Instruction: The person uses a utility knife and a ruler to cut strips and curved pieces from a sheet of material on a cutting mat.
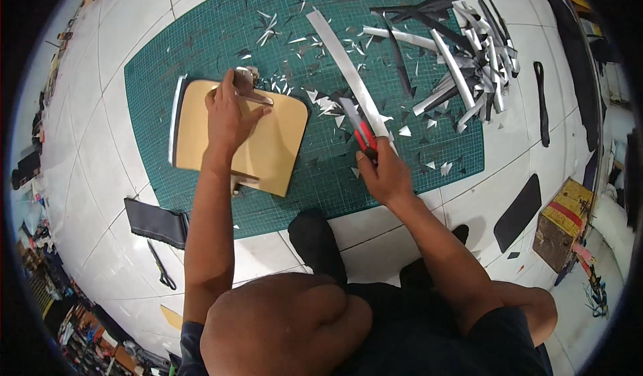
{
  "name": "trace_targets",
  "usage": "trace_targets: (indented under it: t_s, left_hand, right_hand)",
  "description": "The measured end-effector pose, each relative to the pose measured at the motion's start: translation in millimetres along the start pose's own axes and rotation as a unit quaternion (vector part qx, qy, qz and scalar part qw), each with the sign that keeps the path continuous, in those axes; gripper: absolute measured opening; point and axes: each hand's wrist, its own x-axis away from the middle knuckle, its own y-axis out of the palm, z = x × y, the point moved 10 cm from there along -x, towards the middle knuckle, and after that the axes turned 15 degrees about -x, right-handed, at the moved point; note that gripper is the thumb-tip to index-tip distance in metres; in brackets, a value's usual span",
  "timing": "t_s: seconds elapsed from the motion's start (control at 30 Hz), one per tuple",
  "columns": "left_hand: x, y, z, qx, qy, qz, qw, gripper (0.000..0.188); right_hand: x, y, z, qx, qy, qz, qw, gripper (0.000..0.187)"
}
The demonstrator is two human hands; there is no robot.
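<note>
My left hand (229,118) rests on a tan board (278,145) with rounded corners, its thumb spread away from the fingers. Beside those fingers, a metal clip (248,76) grips the board's far edge. Another clip (242,180) sits on the near edge, partly behind my forearm. Dark material with a silvery edge (177,121) shows along the board's left side. My right hand (387,174) is closed around a red utility knife (364,135), blade pointing away from me. Alongside the knife, a long silver strip (341,58) lies on the green cutting mat (194,41), one end reaching my right hand.
Black and silver offcuts (479,61) are heaped at the mat's far right, with small scraps scattered around. Scissors (161,265) and a folded black piece (157,222) lie at the left. A black panel (519,212) and a yellow box (566,218) are at the right.
</note>
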Motion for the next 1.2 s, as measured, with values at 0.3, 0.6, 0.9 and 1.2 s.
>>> trace_targets:
  t_s: [0.3, 0.6, 0.9, 1.2]
  left_hand:
    - [13.8, 0.0, 18.5, 0.022, 0.09, 0.019, 0.995, 0.095]
    - [41.4, 15.2, 27.9, -0.031, -0.037, -0.025, 0.999, 0.094]
    - [32.2, 22.8, 18.4, -0.036, -0.085, -0.081, 0.992, 0.1]
    - [31.7, 25.7, 20.5, -0.032, -0.116, -0.125, 0.985, 0.102]
  right_hand:
    - [9.1, 55.4, -32.6, 0.07, -0.092, -0.045, 0.992, 0.029]
    - [-5.4, 78.3, -47.3, 0.119, -0.07, -0.071, 0.988, 0.026]
    - [-10.4, 85.2, -47.4, 0.143, -0.091, -0.047, 0.984, 0.026]
    - [-13.2, 81.8, -48.5, 0.147, -0.076, -0.063, 0.984, 0.026]
